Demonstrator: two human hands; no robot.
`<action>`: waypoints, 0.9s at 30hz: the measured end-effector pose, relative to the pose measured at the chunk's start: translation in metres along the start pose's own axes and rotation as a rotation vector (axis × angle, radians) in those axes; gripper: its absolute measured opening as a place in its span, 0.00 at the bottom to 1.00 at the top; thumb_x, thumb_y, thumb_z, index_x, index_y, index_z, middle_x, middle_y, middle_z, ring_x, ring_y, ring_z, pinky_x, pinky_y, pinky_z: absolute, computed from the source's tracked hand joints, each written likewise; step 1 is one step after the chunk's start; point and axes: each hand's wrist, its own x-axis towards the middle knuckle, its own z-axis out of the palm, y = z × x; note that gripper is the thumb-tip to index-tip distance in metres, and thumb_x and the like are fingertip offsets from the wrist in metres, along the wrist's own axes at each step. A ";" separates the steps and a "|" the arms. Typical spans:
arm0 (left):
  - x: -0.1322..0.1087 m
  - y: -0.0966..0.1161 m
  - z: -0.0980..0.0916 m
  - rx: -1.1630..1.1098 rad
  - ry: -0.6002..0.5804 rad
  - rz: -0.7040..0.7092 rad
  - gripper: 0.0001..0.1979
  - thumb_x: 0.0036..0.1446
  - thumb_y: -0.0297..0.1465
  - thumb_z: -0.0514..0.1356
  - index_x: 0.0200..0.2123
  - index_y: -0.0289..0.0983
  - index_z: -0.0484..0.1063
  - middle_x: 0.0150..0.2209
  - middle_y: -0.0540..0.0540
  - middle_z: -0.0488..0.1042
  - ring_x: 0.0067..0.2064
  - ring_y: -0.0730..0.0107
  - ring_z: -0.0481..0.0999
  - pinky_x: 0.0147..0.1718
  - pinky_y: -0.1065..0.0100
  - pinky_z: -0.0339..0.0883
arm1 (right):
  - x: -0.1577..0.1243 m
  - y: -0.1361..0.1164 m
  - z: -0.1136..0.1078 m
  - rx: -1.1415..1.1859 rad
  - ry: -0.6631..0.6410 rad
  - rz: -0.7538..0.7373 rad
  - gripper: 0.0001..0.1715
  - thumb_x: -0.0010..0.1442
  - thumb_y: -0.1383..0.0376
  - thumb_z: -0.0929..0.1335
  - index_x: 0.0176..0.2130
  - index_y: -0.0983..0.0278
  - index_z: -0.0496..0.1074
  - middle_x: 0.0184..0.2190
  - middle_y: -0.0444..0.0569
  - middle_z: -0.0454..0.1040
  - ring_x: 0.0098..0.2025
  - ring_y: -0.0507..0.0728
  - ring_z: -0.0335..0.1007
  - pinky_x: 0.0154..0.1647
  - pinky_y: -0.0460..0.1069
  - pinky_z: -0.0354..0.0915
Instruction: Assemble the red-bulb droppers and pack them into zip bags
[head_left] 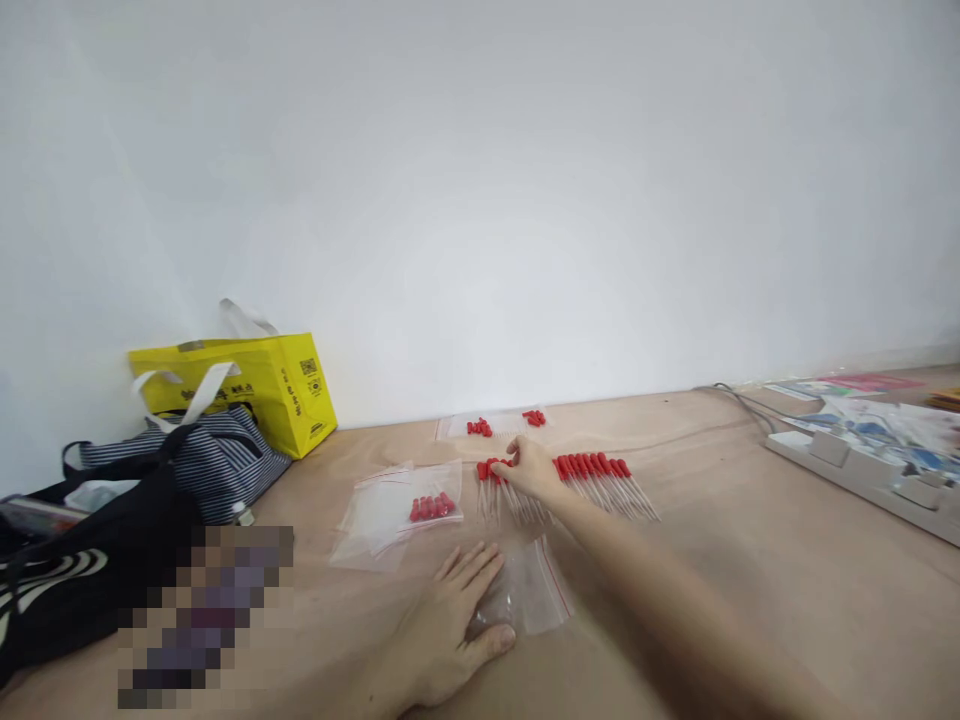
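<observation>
A row of droppers (592,468) with red rubber bulbs and thin clear tubes lies side by side on the wooden table. My right hand (531,468) reaches over the row's left part, thumb and forefinger closed on the red bulb of one dropper (501,470). Flat on the table nearer to me, my left hand (454,620) has its fingers spread and rests at the edge of a clear zip bag (541,590). To the left, more zip bags (375,515) overlap, and several red bulbs (431,508) show in one of them.
Against the wall lies another clear bag (510,424) with red-bulbed droppers. A yellow bag (300,400), a striped bag (225,470) and a black bag (97,570) crowd the left side. A white power strip (862,475) with plugs, cables and plastic packets occupies the right.
</observation>
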 end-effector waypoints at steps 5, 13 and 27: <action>0.000 -0.003 0.002 -0.029 0.016 0.023 0.31 0.55 0.48 0.47 0.59 0.40 0.48 0.60 0.44 0.49 0.60 0.57 0.47 0.57 0.50 0.42 | 0.016 -0.012 0.027 -0.085 0.043 0.175 0.15 0.45 0.61 0.66 0.35 0.67 0.68 0.39 0.59 0.71 0.41 0.64 0.67 0.37 0.55 0.60; 0.000 -0.002 0.000 0.014 -0.020 0.017 0.32 0.56 0.49 0.46 0.59 0.38 0.47 0.60 0.44 0.48 0.61 0.59 0.46 0.57 0.51 0.41 | 0.026 0.000 0.020 0.132 0.117 0.242 0.07 0.45 0.63 0.66 0.27 0.66 0.69 0.33 0.56 0.73 0.39 0.63 0.69 0.36 0.53 0.61; 0.003 0.002 -0.003 -0.013 0.028 -0.001 0.30 0.56 0.47 0.47 0.58 0.38 0.52 0.60 0.43 0.49 0.60 0.59 0.47 0.57 0.51 0.40 | -0.069 0.082 -0.042 0.827 0.248 0.135 0.18 0.50 0.51 0.61 0.33 0.61 0.55 0.23 0.43 0.66 0.20 0.51 0.63 0.22 0.47 0.61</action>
